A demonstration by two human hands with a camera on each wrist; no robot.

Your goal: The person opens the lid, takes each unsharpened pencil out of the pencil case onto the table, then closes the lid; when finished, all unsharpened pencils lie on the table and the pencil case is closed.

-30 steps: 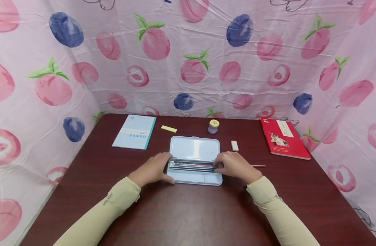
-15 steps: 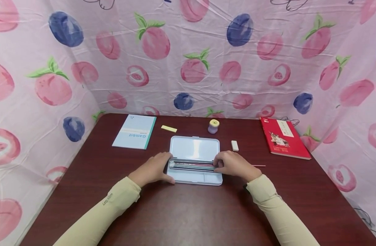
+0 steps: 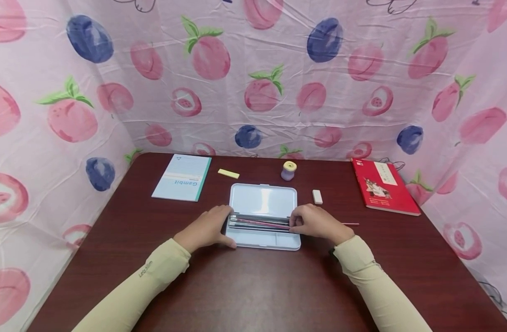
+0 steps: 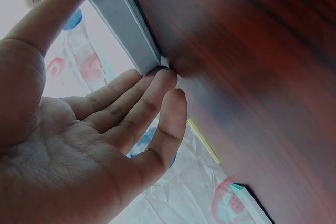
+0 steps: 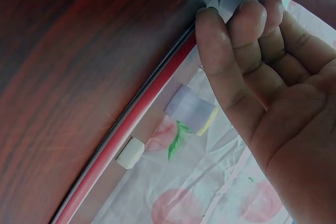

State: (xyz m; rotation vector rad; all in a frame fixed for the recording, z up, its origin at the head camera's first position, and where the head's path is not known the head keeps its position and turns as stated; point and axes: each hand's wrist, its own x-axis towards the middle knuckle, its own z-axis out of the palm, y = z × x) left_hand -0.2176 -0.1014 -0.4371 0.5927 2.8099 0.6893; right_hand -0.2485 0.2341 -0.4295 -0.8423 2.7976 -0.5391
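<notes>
A white pencil case [image 3: 263, 200] lies open on the table with several pencils [image 3: 253, 226] in its base. My left hand [image 3: 208, 227] holds the case's left end, thumb at the near edge; in the left wrist view its fingers meet the case corner. At the right end, my right hand [image 3: 315, 223] pinches a pink pencil [image 3: 267, 223], which slants across the others, its far end near the case's left side. A thin reddish stick, seen as a red rod [image 5: 126, 119] in the right wrist view, lies on the table beside my right hand and runs partly behind it.
A white eraser [image 3: 317, 197] and a purple and yellow jar-shaped item [image 3: 288, 170] stand behind the right hand. A yellow strip [image 3: 228, 174] and a Gambit notebook [image 3: 182, 178] lie back left. At the right is a red book [image 3: 385, 186]. A fruit-print cloth [image 3: 253, 69] hangs behind the table.
The pink pencil has shifted from lying in line with the others to slanting across them, its right end drawn nearer the front. Both hands stay in nearly the same place.
</notes>
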